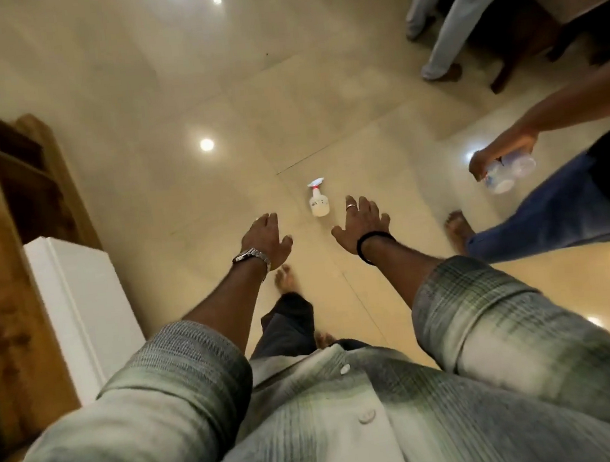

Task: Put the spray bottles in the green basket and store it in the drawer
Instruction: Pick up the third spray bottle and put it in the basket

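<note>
A small white spray bottle [318,202] with a white trigger head and a red collar stands upright on the glossy tiled floor [176,93]. Both my arms reach forward over the floor. My left hand [267,240], with a metal watch on its wrist, is open and empty, left of the bottle and nearer to me. My right hand [365,224], with a ring and a black wristband, is open and empty just right of the bottle, not touching it. At the right, another person's hand [486,163] holds two clear bottles [508,172]. No green basket or drawer is in view.
A wooden shelf unit [27,177] and a white box-like cabinet [78,311] stand along the left. A person in blue trousers [557,211] steps in from the right. Another person's light-trousered legs [457,11] and dark furniture [524,38] are at the far right.
</note>
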Tool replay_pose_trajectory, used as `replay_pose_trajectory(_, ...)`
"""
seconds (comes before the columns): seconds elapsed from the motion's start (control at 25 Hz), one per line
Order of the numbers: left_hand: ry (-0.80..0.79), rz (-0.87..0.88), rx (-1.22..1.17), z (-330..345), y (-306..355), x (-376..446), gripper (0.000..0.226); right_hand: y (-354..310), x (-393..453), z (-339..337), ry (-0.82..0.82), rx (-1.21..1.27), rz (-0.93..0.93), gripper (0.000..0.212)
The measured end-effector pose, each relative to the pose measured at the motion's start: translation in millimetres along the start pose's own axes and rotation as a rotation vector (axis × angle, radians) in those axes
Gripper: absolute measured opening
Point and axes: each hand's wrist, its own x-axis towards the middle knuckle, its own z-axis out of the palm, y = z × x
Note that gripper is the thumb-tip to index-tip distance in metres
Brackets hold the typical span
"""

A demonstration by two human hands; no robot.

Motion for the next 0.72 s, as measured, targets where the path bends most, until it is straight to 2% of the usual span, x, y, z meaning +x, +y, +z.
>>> replay_pose_trajectory(0.24,-0.094,0.063,0.035,-30.9,14.5,119.4,0.058,-6.2,89.0,-23.4,-0.053,0.046,0.131,0.078)
replay_pose_trajectory(0.48,-0.180,0.082,0.045,-47.7,11.9,228.7,0.054,-17.2,188.2,-43.9,-0.062,0.065,0.168,0.079)
replay_pose_trajectory(0.6,-0.185,0.069,0.029,-34.4,3.4,293.6,0.055,-12.5,256.5,-34.4,-0.086,0.048,0.164,0.078)
replay_pose_trajectory(0.72,-0.201,0.047,0.031,7.6,-14.7,369.6,0.056,4.0,335.3,6.8,-0.128,0.024,0.154,0.078)
